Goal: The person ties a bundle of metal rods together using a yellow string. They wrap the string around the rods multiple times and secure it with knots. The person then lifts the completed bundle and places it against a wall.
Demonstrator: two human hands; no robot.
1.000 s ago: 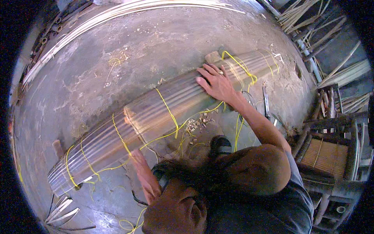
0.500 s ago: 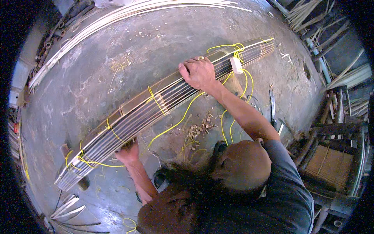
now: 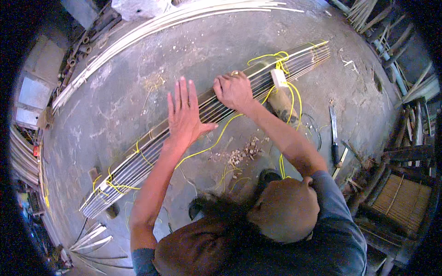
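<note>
Leaning in from the near side, with left hand open and fingers splayed toward the far side, over the middle of the long slatted frame, laid from near left to far right, bound with yellow cord. Touching or just above? Hard to tell. Gripping the far edge with a curled right hand, left of a black-handled knife.

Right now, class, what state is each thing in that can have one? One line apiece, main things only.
Bundle, tied, lying slantwise
Cord, knotted in places, slack elsewhere
Left hand, open, fingers spread, over bundle
Right hand, curled over bundle's far edge
Knife, unsheathed, lying on floor
Chips, loose, scattered
</note>
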